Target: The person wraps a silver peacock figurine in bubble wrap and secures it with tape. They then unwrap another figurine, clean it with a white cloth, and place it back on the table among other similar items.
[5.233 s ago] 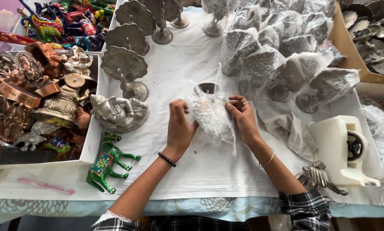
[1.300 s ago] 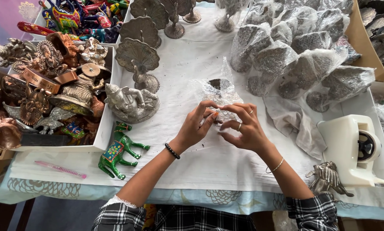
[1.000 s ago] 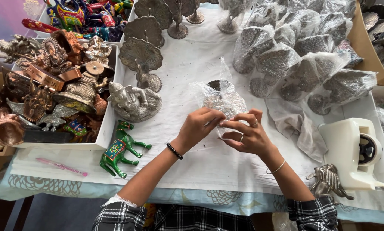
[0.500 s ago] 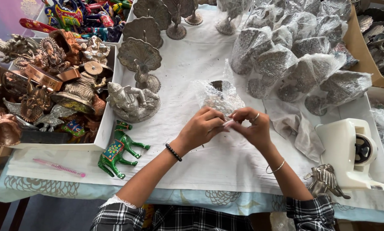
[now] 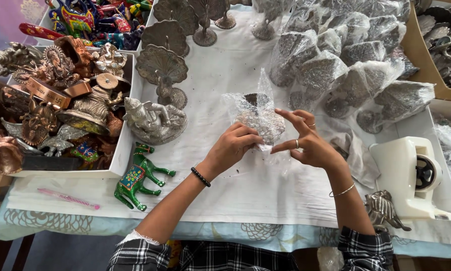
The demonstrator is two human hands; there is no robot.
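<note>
A metal figurine wrapped in clear bubble wrap (image 5: 258, 116) lies on the white cloth in the middle of the table. My left hand (image 5: 233, 145) pinches the wrap at its lower left edge. My right hand (image 5: 307, 139) holds the wrap's right side, with thumb and forefinger on it and the other fingers spread. Several similar wrapped figurines (image 5: 346, 65) are piled at the upper right.
A white tape dispenser (image 5: 411, 175) stands at the right, with a small metal animal (image 5: 383, 211) in front of it. A green painted camel (image 5: 137, 175) stands at the lower left. A white tray (image 5: 122, 150) holds brass figures. Metal peacock figures (image 5: 162, 65) stand behind a silver statue (image 5: 155, 120).
My hands have turned and folded the bubble wrap around the figurine, and the bundle has shifted slightly. My right hand's fingers have spread while its thumb and forefinger stay on the wrap.
</note>
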